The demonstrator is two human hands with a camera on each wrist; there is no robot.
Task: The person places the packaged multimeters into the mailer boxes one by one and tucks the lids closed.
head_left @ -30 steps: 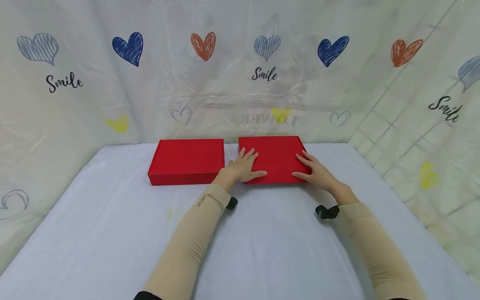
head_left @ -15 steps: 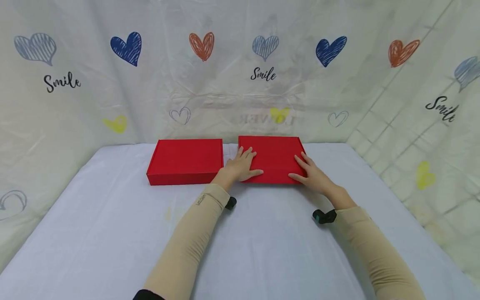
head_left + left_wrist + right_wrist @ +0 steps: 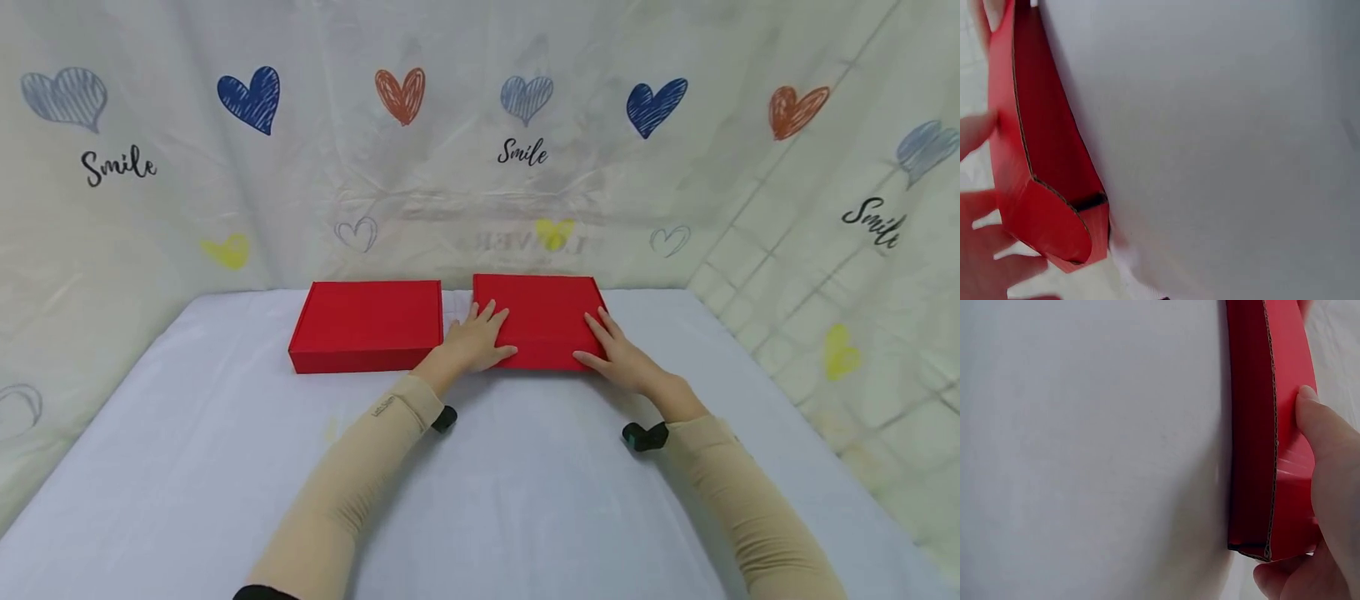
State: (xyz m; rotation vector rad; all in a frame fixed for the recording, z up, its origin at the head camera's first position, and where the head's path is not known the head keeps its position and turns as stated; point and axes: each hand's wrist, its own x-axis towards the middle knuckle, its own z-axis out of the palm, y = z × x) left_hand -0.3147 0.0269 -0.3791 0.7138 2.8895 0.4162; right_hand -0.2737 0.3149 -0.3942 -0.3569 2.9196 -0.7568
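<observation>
Two red cardboard boxes lie side by side, with a narrow gap between them. My left hand rests on the left edge of the right red box, its fingers spread and its thumb near the front edge. At the opposite side my right hand touches the box, thumb on the lid and fingers along the right edge. The left wrist view shows a curved side flap beside the left fingers. In the right wrist view the thumb presses the lid, while the other fingers are partly hidden at the corner.
The left red box sits closed near my left wrist. A white cloth covers the table. Behind it hangs a pale curtain with hearts and writing. Black wrist cameras hang under the sleeves.
My left hand and forearm have shifted slightly left on the box. The right hand has moved a little towards the front edge. The whole view has drifted slightly.
</observation>
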